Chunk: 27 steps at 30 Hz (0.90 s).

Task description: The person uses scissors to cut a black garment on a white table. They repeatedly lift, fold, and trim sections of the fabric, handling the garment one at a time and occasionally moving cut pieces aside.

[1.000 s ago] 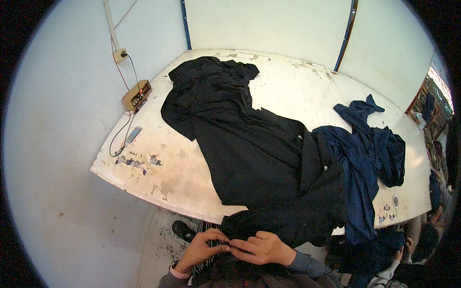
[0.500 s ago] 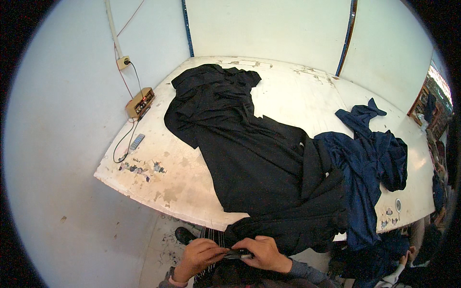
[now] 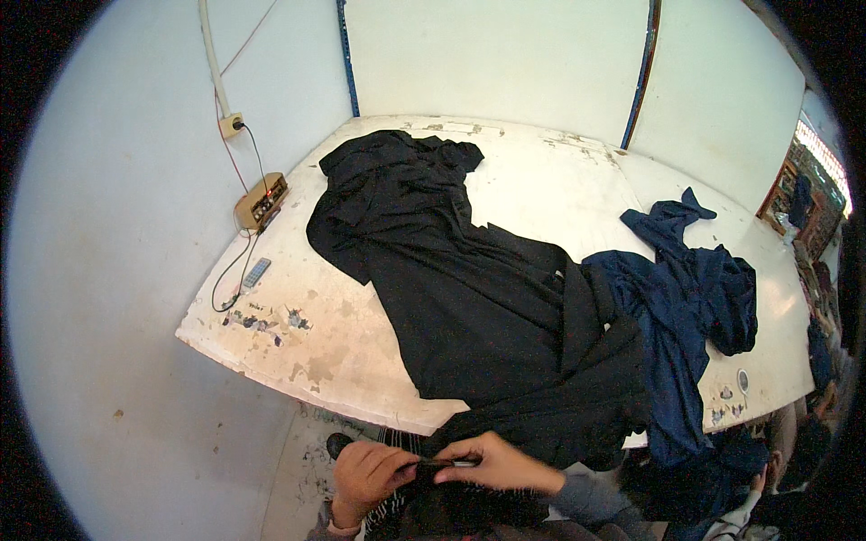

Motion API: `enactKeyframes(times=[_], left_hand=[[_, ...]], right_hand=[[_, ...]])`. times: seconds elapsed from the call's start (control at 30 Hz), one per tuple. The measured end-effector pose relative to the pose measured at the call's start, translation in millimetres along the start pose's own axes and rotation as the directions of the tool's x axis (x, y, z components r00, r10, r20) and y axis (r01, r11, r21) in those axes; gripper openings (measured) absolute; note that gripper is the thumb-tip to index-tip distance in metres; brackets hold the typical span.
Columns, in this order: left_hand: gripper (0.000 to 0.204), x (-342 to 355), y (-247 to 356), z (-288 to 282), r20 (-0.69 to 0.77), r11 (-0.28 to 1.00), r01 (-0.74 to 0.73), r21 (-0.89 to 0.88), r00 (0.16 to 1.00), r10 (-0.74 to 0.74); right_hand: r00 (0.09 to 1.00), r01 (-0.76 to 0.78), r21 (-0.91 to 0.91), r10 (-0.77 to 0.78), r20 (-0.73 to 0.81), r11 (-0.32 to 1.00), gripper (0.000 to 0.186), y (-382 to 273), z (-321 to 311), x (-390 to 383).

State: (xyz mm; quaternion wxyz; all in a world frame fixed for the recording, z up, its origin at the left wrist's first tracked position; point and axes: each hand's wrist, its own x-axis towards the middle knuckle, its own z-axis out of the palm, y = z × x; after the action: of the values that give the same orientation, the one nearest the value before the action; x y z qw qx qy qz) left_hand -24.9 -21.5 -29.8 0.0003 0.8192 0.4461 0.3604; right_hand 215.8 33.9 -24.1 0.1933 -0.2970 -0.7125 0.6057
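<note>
Right hand (image 3: 494,463) grips something dark (image 3: 435,466); scuffed white table (image 3: 541,180), pale walls (image 3: 135,270) beyond.

A: Where are the hands?
B: Low, at the counter's (image 3: 559,198) near edge. The left hand (image 3: 370,478) and right hand (image 3: 494,464) meet, fingertips pinching a dark piece (image 3: 437,465) between them; it's too small to identify.
A: And the big black cloth (image 3: 469,307)?
B: Spread in folds from the far left part, dropping over the near edge just beyond the hands.
A: What's next to it?
B: A crumpled navy garment (image 3: 677,311), touching its right side and also hanging over the edge.
A: On the left?
B: A grey remote (image 3: 257,272) lies near a tan box (image 3: 262,202), which is wired to a wall socket (image 3: 232,124).
</note>
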Motion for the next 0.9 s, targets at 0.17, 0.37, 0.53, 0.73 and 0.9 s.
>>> enactKeyframes(times=[0.17,0.37,0.53,0.73,0.9], left_hand=[[0.037,-11.4,-2.1,6.3,0.444,0.977,0.117,-0.178,0.896,-0.027],[0.053,3.1,18.4,12.0,0.512,0.875,0.318,-0.366,0.854,-0.096],[0.053,-5.4,2.6,13.8,0.538,0.429,0.623,-0.654,0.782,-0.315],[0.054,7.6,-21.2,23.9,0.486,-0.191,0.456,-0.869,0.715,-0.503],[0.056,-36.8,-56.5,90.8,0.168,0.363,0.347,-0.865,0.882,-0.441]], right_hand=[[0.873,0.171,-0.474,-0.355,-0.333,0.864,0.033,-28.5,-113.1,42.9],[0.332,-0.755,-0.413,-0.248,-0.91,0.509,0.043,36.2,-290.3,39.6],[0.411,-0.504,-0.573,-0.404,-0.817,0.646,0.015,12.5,-240.2,60.8],[0.924,0.315,-0.552,-0.382,-0.008,0.772,0.033,-59.5,-79.9,11.2],[0.795,0.356,-0.235,-0.161,0.585,0.904,0.03,-68.4,-39.6,-24.9]])
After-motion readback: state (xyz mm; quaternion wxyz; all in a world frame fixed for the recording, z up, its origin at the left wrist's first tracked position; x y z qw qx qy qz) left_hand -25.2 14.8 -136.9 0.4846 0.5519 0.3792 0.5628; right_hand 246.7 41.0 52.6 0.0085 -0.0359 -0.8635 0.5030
